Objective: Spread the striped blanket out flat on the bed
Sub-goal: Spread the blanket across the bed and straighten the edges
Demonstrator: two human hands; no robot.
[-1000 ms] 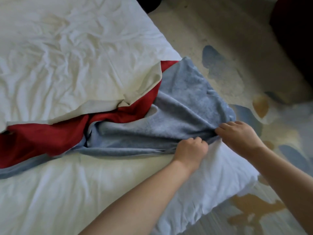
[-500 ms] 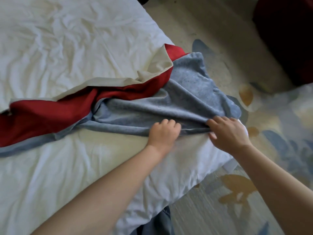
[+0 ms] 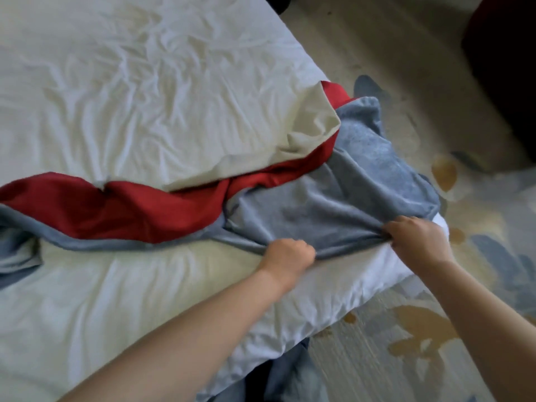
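Fingers (image 3: 303, 248) of the left hand (image 3: 287, 255) and of the right hand (image 3: 417, 242) clamp the near blue edge of the striped blanket (image 3: 333, 204), which lies bunched just beyond them, across the white bed (image 3: 145, 97).

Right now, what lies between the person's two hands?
In the head view, the blue-grey edge of the striped blanket runs bunched from the left hand to the right hand, over the white bed sheet.

- blanket (image 3: 333, 204) is lying bunched across the bed (image 3: 145, 82)
- left hand (image 3: 285, 255) and right hand (image 3: 417, 239) are gripping its near edge, by the bed's right corner
- rug (image 3: 435, 329) is lying off to the right
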